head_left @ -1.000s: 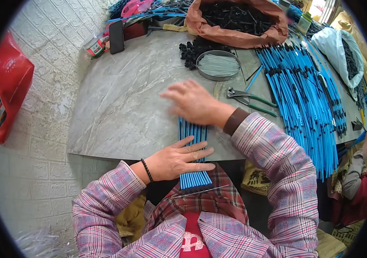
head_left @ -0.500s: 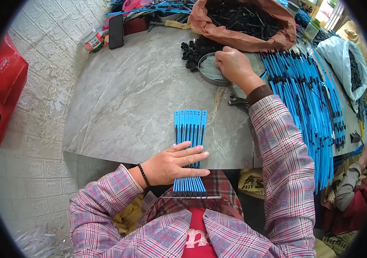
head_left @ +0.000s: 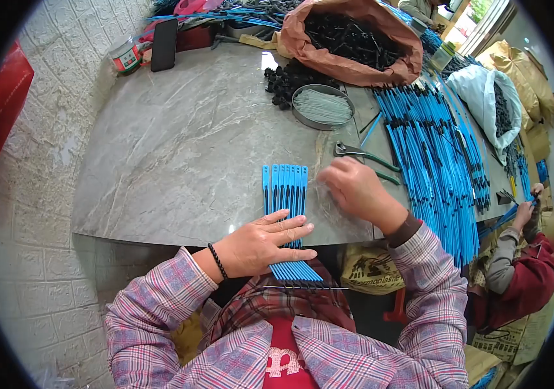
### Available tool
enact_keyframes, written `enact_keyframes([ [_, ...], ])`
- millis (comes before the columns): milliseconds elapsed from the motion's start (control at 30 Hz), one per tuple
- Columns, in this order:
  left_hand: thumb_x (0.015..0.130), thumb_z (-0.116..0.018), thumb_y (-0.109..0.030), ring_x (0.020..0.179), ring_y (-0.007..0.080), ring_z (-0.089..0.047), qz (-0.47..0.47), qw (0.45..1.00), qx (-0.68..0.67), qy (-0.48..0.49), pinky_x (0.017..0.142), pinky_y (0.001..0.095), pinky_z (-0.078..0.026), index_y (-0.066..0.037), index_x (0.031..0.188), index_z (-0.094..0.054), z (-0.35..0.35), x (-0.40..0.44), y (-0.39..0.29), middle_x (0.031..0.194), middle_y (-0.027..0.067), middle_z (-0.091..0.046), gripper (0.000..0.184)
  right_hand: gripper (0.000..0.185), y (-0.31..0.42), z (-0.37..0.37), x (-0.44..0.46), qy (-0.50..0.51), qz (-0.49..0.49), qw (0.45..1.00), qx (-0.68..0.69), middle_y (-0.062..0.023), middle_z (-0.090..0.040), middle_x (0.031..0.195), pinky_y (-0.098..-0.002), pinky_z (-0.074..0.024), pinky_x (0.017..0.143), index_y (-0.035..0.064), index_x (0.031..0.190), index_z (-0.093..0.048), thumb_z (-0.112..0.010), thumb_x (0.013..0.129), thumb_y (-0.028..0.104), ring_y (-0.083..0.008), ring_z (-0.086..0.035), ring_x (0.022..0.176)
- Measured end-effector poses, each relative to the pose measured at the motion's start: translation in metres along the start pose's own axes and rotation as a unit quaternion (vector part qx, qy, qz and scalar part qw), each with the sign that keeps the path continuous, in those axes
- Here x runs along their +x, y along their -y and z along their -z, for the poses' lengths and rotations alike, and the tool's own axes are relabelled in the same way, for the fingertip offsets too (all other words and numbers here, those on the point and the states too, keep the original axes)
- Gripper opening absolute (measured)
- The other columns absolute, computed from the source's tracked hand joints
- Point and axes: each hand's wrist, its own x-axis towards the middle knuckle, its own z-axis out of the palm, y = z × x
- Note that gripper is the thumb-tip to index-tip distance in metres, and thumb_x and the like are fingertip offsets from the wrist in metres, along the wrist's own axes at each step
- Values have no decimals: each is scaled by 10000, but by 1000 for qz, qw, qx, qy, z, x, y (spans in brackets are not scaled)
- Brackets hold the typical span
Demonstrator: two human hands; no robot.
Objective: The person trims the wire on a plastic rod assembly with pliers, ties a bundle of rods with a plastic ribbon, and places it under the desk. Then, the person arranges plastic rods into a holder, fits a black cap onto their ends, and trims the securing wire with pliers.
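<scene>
My left hand (head_left: 260, 243) lies flat, fingers spread, across a fan of blue plastic strips (head_left: 285, 185) with dark middles and holed upper ends. The strips overhang the table's front edge, and a thin dark rod (head_left: 306, 288) crosses near their lower ends. To the right of the strips, my right hand (head_left: 364, 194) is above the tabletop with its fingers pinched together; whatever they hold is too small to make out. Beyond it stands a round shallow tin (head_left: 307, 121) of thin pale pins (head_left: 323, 106). Green-handled pincers (head_left: 369, 157) lie between that tin and my right hand.
Many blue-and-black strips (head_left: 429, 162) are piled at right. Behind the tin are black plastic parts (head_left: 283, 84) and an orange sack (head_left: 393, 68) of black pieces. A phone (head_left: 164, 45) and a jar (head_left: 124, 55) stand far left. Another person (head_left: 523, 266) works at right.
My right hand has come away from the tin, moving toward me and down beside the blue strips. My left hand stays on them. The view has shifted slightly.
</scene>
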Motion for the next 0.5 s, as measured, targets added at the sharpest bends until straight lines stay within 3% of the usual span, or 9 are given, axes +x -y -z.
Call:
enact_keyframes([
  [67, 773, -601, -77, 1335, 264, -432, -7, 999, -36, -10, 1130, 449, -307, -296, 1319, -542, 2, 0, -1, 1424, 102, -467, 592, 126, 5, 0, -12, 29, 9, 1000, -8, -96, -591, 808, -408, -493, 689, 83, 885, -640, -602, 771, 44, -315, -598, 803],
  [500, 807, -610, -105, 1348, 267, -412, -12, 998, -56, 5, 1135, 459, -290, -316, 1325, -537, 2, 0, 0, 1442, 102, -448, 564, 112, 10, -8, -15, -10, 4, 999, 34, -109, -586, 779, -401, -483, 675, 66, 874, -678, -642, 773, 37, -311, -589, 773],
])
